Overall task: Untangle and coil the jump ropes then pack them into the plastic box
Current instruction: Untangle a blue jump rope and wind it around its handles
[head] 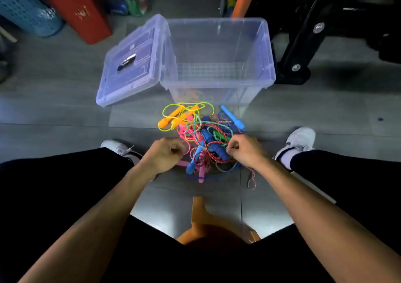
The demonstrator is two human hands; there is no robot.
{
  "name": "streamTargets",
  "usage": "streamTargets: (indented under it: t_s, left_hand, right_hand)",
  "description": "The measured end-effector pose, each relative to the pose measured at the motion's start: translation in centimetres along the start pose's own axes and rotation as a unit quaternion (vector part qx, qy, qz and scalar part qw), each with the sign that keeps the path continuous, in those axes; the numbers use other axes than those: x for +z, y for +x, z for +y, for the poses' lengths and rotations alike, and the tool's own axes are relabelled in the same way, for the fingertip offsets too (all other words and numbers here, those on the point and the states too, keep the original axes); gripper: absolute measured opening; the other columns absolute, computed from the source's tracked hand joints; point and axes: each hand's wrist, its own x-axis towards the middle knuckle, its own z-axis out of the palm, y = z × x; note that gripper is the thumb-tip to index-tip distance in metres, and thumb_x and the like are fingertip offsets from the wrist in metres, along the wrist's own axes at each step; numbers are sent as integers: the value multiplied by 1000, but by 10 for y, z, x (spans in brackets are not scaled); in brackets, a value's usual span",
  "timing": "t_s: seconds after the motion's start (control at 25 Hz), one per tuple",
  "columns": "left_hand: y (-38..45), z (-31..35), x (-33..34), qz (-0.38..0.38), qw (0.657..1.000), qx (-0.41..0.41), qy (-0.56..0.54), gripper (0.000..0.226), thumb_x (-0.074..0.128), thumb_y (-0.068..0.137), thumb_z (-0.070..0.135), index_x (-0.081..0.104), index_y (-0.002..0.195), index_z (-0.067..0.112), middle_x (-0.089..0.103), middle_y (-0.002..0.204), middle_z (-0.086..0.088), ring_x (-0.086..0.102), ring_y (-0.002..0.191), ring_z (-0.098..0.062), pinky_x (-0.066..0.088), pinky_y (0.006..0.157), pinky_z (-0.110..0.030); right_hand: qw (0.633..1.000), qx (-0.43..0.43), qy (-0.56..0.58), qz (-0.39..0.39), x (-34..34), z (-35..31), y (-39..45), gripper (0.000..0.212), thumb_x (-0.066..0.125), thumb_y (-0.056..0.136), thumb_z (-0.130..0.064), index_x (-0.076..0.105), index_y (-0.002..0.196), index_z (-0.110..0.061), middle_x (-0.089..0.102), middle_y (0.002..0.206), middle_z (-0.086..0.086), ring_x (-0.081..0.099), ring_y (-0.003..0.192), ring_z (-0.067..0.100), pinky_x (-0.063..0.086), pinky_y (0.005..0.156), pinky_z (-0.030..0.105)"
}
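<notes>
A tangled pile of jump ropes (202, 139) lies on the grey floor between my feet, in front of the plastic box (219, 52). The box stands open and looks nearly empty. Yellow rope with orange handles (173, 118) sits at the pile's far left and a light blue handle (233, 118) at its far right. My left hand (165, 153) hovers with curled fingers at the pile's left edge, beside a pink rope (184, 135); a hold is not visible. My right hand (245, 150) pinches a red rope strand next to a dark blue foam handle (217, 148).
The box lid (132, 63) leans open against the box's left side. A red box (73, 7) and a blue basket (23, 7) stand at the back left. A black machine base (301, 44) stands right of the box. I sit on an orange stool (199, 217).
</notes>
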Motion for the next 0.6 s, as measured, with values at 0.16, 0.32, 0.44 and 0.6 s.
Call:
streamTargets:
  t_s: [0.16,0.32,0.44,0.6]
  left_hand:
    - [9,-13,12,14,999,-32,40,14,65,80,1,73,83,12,66,74,4,57,62,1,41,61,-7]
    - [6,-11,17,35,997,-72,10,17,64,82,7,74,92,16,69,79,2,66,75,-13,49,71,-22]
    - [16,3,20,54,997,-53,-22,13,65,84,5,74,89,12,69,78,1,62,71,-9,46,70,-19]
    - [28,6,16,23,999,-29,-20,13,64,83,1,72,84,11,60,67,16,56,59,10,37,59,-3]
  right_hand:
    - [997,62,-24,-50,44,27,24,12,61,78,-13,72,79,-6,72,87,15,65,88,36,53,72,37]
    - [995,96,-14,-4,62,33,60,23,65,81,-17,67,101,-6,68,106,14,62,101,35,48,78,35]
    - [988,97,-43,-108,82,38,79,39,75,73,-33,64,102,-10,67,103,13,63,97,34,46,72,34]
    - [991,105,-16,-83,90,42,74,24,71,74,-28,54,76,-13,59,84,13,59,82,31,42,68,33]
